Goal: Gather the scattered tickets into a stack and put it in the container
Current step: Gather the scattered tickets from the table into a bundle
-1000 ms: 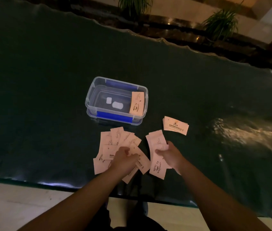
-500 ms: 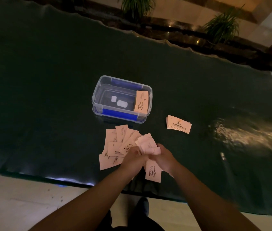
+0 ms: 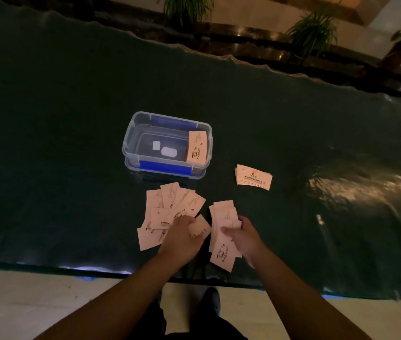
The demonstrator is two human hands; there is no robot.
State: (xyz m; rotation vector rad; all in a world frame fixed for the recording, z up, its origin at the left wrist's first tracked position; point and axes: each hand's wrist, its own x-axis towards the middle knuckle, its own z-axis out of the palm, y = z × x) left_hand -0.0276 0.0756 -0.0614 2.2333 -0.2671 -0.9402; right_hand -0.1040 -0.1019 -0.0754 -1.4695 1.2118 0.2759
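Note:
Several pale pink tickets (image 3: 167,212) lie fanned out on the dark green table cover, just in front of a clear plastic container (image 3: 130,136) with blue clips. My left hand (image 3: 182,236) rests on the fan's right edge, its fingers closed on one ticket (image 3: 200,228). My right hand (image 3: 243,238) grips a loose stack of tickets (image 3: 222,222) held a little to the right. Inside the container, a ticket stack (image 3: 196,147) leans against the right wall. A separate small stack (image 3: 253,177) lies on the table right of the container.
The green table cover (image 3: 72,143) runs wide to both sides, with a shiny wrinkled patch (image 3: 366,187) at the right. Its near edge is just below my hands, above a pale floor (image 3: 22,303). Potted plants (image 3: 312,33) stand behind the table's far edge.
My hands met over the tickets half a second ago and have now moved apart. The right hand keeps its stack; the left is back on the fan, on another ticket.

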